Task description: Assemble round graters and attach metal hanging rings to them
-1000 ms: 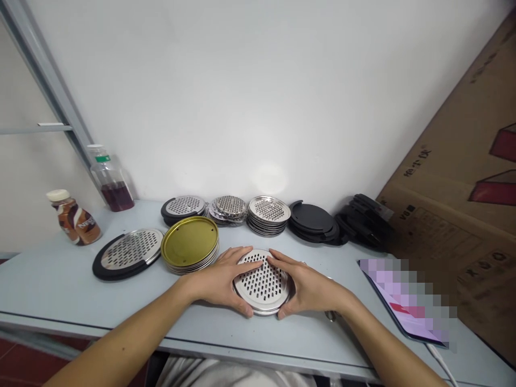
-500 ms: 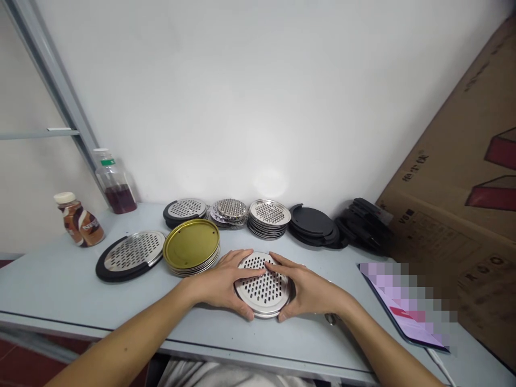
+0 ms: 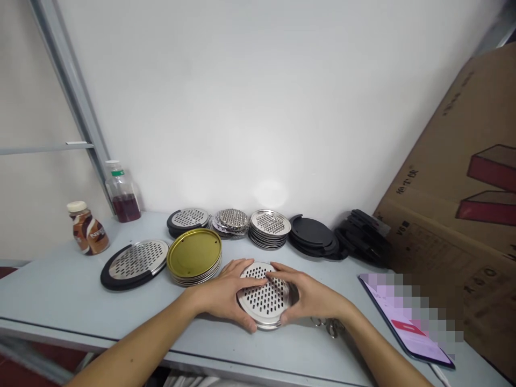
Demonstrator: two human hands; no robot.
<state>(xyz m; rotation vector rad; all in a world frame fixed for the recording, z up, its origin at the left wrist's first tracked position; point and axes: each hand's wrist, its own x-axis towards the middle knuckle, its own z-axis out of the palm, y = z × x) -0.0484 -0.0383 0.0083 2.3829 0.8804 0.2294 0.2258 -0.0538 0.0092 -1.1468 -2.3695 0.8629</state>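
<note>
Between my hands, near the table's front edge, sits a round metal grater plate (image 3: 265, 301) with rows of slots, seemingly layered on a metal rim below. My left hand (image 3: 228, 293) curves round its left side, thumb at the front edge and a finger across the top. Round the right side, my right hand (image 3: 308, 295) grips it the same way, with a fingertip on the slotted face. Just left stands a stack of round tins topped by a gold disc (image 3: 194, 252). Farther left lies a grater in a black ring (image 3: 135, 263).
Along the wall stand a black-rimmed grater stack (image 3: 188, 217), loose grater discs (image 3: 233, 219), stacked grater plates (image 3: 270, 223), black round holders (image 3: 312, 234) and black parts (image 3: 363, 236). Two bottles (image 3: 89, 234) are at left. A phone (image 3: 407, 320) and a carton (image 3: 447, 231) are at right.
The camera view has tilted up slightly, so everything sits a little lower. Both hands stay round the grater plate, with little visible movement.
</note>
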